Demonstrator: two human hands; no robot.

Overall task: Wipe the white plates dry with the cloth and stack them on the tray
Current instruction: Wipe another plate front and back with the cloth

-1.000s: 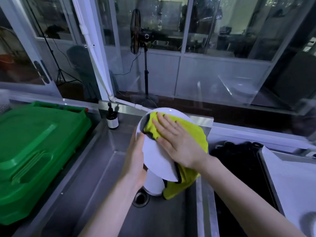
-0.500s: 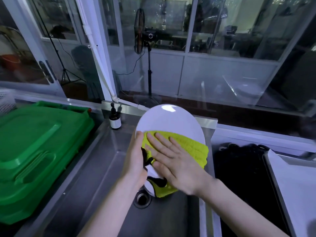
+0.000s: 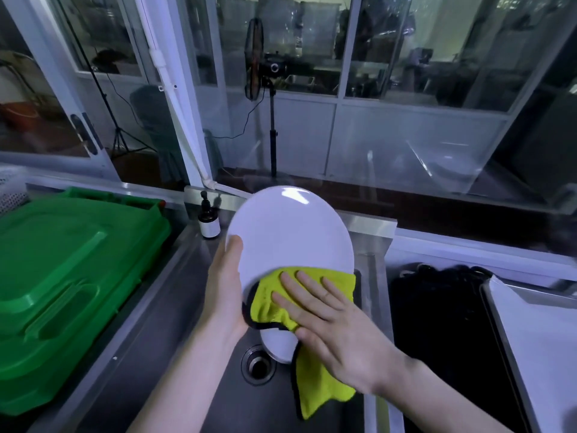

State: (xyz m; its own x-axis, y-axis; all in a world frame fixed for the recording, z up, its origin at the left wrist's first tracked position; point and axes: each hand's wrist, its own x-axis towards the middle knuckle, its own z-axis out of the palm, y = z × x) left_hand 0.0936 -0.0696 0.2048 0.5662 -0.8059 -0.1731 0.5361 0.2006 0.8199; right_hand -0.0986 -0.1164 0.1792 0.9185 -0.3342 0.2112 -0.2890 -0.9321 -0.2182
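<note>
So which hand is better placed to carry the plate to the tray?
Likely the left hand: it grips the white plate by its edge, while the right hand presses the cloth flat against it.

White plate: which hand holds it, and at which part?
The left hand grips the white plate at its left rim, thumb on the face. The right hand presses the yellow cloth flat on its lower part.

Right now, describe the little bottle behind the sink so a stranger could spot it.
Start at the steel sink beside the big green lid. On its back left corner, just left of the held white plate, stands the small bottle. It alone is dark, with a black top and a white label.
</note>
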